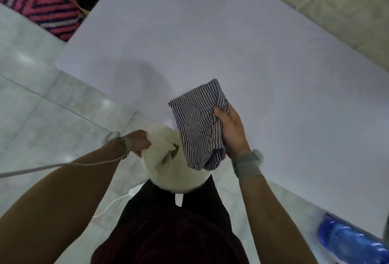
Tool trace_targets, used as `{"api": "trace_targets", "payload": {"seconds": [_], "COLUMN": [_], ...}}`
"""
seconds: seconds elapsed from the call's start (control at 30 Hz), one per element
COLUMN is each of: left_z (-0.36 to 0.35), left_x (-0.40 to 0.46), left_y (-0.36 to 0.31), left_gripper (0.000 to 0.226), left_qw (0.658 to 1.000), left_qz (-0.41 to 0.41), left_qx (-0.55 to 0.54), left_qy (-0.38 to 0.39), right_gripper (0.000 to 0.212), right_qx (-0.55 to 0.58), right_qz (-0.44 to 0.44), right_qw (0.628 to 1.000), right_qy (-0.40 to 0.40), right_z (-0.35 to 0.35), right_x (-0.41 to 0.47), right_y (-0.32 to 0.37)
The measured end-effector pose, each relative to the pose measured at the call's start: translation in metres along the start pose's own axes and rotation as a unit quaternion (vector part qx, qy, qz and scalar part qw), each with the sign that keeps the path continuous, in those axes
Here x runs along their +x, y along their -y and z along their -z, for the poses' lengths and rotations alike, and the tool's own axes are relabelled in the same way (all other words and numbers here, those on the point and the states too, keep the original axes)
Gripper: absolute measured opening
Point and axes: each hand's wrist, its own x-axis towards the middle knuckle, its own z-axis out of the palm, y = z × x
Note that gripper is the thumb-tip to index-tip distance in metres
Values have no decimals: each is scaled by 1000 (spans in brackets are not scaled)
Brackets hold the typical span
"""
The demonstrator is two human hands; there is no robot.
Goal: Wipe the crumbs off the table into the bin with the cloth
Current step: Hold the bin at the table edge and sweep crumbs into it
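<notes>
My right hand (232, 133) grips a folded blue-and-white striped cloth (197, 124) that hangs over the near edge of the white table (210, 42). Below that edge sits a round white bin (168, 162), held by its left rim in my left hand (137, 142). A few brownish scraps (171, 153) lie inside the bin. The cloth's lower end droops over the bin's right side. I see no crumbs on the tabletop.
A pink, white and dark patterned rug (46, 2) lies on the pale tiled floor (42, 105) at the far left. A blue plastic bottle (349, 240) lies at the near right. A white cable (52, 165) crosses my left forearm.
</notes>
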Motion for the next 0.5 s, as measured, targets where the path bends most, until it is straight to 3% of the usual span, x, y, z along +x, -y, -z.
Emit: {"api": "trace_targets", "payload": {"seconds": [0.13, 0.3, 0.4, 0.5], "left_z": [-27, -68, -111, -139], "left_x": [4, 10, 19, 20], "left_y": [-22, -44, -65, -76], "left_gripper": [48, 54, 47, 42], "left_qw": [999, 995, 993, 992], "left_qz": [-6, 4, 8, 11], "left_qx": [50, 96, 116, 121], "left_qy": [9, 12, 15, 16], "right_gripper": [33, 37, 37, 45], "right_qx": [85, 85, -46, -226], "right_qz": [-4, 86, 135, 136], "right_qw": [992, 969, 938, 880], "right_qy": [-92, -217, -317, -394], "right_z": [52, 162, 260, 338], "right_x": [-1, -4, -6, 4], "right_y": [12, 35, 50, 42]}}
